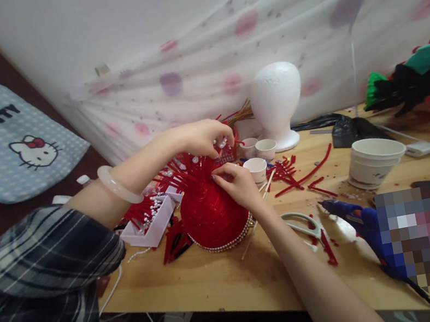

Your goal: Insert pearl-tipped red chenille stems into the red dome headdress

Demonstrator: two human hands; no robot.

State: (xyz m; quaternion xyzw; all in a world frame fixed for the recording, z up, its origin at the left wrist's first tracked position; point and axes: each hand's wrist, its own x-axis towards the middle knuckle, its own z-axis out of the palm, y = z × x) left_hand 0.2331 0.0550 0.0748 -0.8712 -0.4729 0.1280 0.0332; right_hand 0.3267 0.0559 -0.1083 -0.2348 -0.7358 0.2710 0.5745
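Note:
A red dome-shaped headpiece (214,214), edged at the bottom with a row of white beads, sits on the wooden table in front of me. From its top fans a bunch of pearl-tipped red stems (173,174). My left hand (208,135), with a pale bangle on the wrist, reaches over the bunch, its fingers curled around some of the stems near their pearls. Lower down, my right hand (238,183) pinches at the foot of the bunch, against the dome; what lies between its fingertips is too small to make out.
Left of the dome is a white box (153,224) of pearl-tipped stems. Behind stand paper cups (257,170) and a white foam head (278,105). To the right lie scissors (305,223), red fuzzy strips (319,165), a blue glue gun (352,217) and a larger paper cup (375,161).

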